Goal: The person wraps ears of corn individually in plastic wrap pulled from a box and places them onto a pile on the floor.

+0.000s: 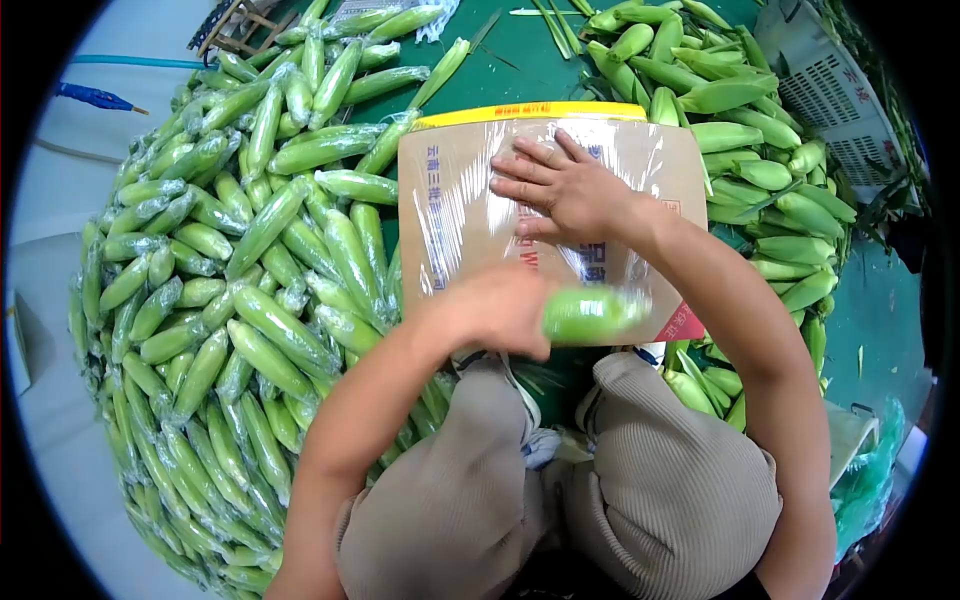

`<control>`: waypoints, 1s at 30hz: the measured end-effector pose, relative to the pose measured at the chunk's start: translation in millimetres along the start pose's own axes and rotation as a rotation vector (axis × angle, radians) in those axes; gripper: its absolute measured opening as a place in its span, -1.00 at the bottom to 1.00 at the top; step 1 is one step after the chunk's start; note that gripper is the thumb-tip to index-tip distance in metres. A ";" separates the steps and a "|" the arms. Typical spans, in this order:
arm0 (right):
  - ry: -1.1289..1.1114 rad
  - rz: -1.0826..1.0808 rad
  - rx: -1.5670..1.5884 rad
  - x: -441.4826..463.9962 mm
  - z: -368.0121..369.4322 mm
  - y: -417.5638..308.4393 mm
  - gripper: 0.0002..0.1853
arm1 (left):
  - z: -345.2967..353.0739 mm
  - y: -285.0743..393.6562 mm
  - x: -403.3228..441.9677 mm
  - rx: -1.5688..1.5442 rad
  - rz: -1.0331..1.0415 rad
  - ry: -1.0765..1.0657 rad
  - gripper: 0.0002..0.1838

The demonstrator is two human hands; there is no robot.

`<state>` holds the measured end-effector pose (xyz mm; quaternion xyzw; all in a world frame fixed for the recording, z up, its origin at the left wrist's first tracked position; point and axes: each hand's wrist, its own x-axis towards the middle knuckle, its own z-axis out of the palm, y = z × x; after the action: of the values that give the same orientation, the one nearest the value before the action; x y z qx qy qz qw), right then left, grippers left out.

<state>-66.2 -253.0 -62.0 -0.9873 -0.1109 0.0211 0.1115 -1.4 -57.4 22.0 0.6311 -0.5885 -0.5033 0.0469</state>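
My left hand [507, 308] is closed around an ear of corn [595, 315] in its green husk, above the near edge of a cardboard box [425, 215]. Motion blurs both the hand and the corn, so I cannot tell whether film covers this ear. Flat on the box's top lies my right hand [570, 195], fingers spread and pointing left. Clear plastic film [470, 185] stretches over the cardboard beneath it, shiny and creased. The box stands in front of my knees, with printed characters on its top and a yellow strip [525, 112] along its far edge.
On my left is a large pile of film-wrapped corn [270, 330]. Unwrapped corn in husks [770, 175] is heaped on the right, beside a white plastic basket [825, 95]. Green plastic [870, 485] lies at the lower right. The floor [525, 55] is green.
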 end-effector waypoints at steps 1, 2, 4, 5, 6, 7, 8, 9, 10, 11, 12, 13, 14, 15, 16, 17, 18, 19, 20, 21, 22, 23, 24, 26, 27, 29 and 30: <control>0.017 0.014 -0.004 -0.6 1.9 0.6 -0.23 | 23.6 -4.1 -3.7 -0.137 0.156 -0.063 -0.46; -0.008 0.003 0.058 0.3 -3.4 0.4 -0.20 | 57.9 -8.4 -3.3 -0.192 0.180 -0.316 -0.41; 0.075 -0.006 0.023 -4.4 -0.4 -9.0 -0.23 | 91.0 11.4 -11.4 -0.470 0.135 -0.573 -0.40; 0.125 -0.006 0.004 -10.0 1.2 -14.2 -0.24 | 99.2 3.0 -8.6 -0.477 0.167 -0.516 -0.37; 0.114 -0.121 0.268 -28.2 -26.9 -31.0 -0.18 | 104.9 -11.8 -9.2 -0.478 0.197 -0.472 -0.35; -0.147 -0.108 0.594 -54.4 -57.9 -55.4 -0.14 | 110.7 -22.9 -14.5 -0.493 0.228 -0.426 -0.32; -0.334 -0.031 0.812 -84.3 -59.6 -82.4 -0.04 | 116.7 -27.6 -24.2 -0.496 0.261 -0.312 -0.25; -0.414 -0.057 0.945 -110.3 -52.7 -103.2 0.06 | 124.1 -32.8 -25.9 -0.460 0.366 -0.246 -0.06; -0.782 0.043 0.842 -123.1 -50.0 -121.3 0.05 | 118.5 -38.8 -32.6 -0.562 0.331 -0.290 0.02; -0.917 0.128 1.018 -140.1 -22.1 -123.7 -0.06 | 109.4 -47.3 -46.2 -0.655 0.273 -0.313 0.12; -1.049 0.237 1.176 -158.5 4.9 -126.9 -0.15 | 114.1 -59.8 -58.0 -0.906 0.222 -0.350 0.21; -0.907 0.381 1.270 -175.3 24.0 -129.5 -0.22 | 131.9 -78.5 -66.9 -0.919 0.232 -0.243 0.12; -0.858 0.434 1.354 -187.0 42.5 -133.2 -0.17 | 135.0 -80.2 -84.4 -0.668 0.131 -0.082 -0.01; -0.813 0.499 1.436 -185.3 52.6 -135.7 -0.12 | 139.3 -67.0 -96.6 -0.710 0.009 0.141 -0.22; -0.813 0.508 1.435 -174.0 42.3 -139.2 -0.09 | 145.1 -52.7 -103.6 -0.722 -0.036 0.415 -0.42; -0.692 0.460 1.416 -162.3 42.4 -138.7 -0.06 | 146.9 -38.0 -104.3 -0.852 -0.166 0.673 -0.57; -0.572 0.414 1.385 -149.1 43.4 -138.0 -0.03 | 138.1 -21.2 -111.4 -0.952 -0.285 0.936 -0.64; -0.350 0.303 1.342 -140.2 47.8 -137.4 -0.02 | 149.3 -34.8 -98.1 -0.815 -0.176 1.414 -0.58; -0.388 0.409 1.453 -95.3 -12.8 -156.7 -0.02 | 137.8 -24.1 -90.2 -1.234 0.073 1.622 -0.53; -0.315 0.293 1.386 -60.1 -57.5 -178.9 -0.06 | 123.0 -7.4 -89.6 -1.651 0.378 1.772 -0.48; -0.311 0.233 1.190 -34.3 -74.0 -191.1 -0.09 | 114.3 -3.4 -87.6 -1.568 0.483 1.798 -0.43; -0.211 0.176 1.152 -16.8 -80.4 -204.8 -0.03 | 105.6 2.1 -90.9 -1.482 0.588 1.821 -0.39; -0.045 0.106 1.106 -10.0 -76.7 -212.3 0.09 | 97.0 11.9 -102.4 -1.555 0.653 1.810 -0.46; -0.084 -0.086 1.068 -0.8 -114.7 -227.0 0.18 | 96.2 -9.2 -143.2 -1.590 0.646 1.762 -0.52; -0.095 -0.173 1.033 0.2 -132.1 -227.3 0.22 | 86.1 -23.5 -169.6 -1.608 0.657 1.723 -0.53; -0.014 -0.172 0.984 -7.2 -131.7 -204.7 0.19 | 35.8 -51.7 -281.1 -1.540 0.668 1.952 -0.55; -0.027 -0.071 1.107 -12.2 -109.2 -178.0 0.13 | 15.5 -68.4 -349.6 -1.381 0.629 2.078 -0.56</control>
<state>-109.0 -110.1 84.6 -0.7766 -0.1180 0.0850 0.6129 105.2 247.7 172.7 0.4046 -0.0174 0.0560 0.9126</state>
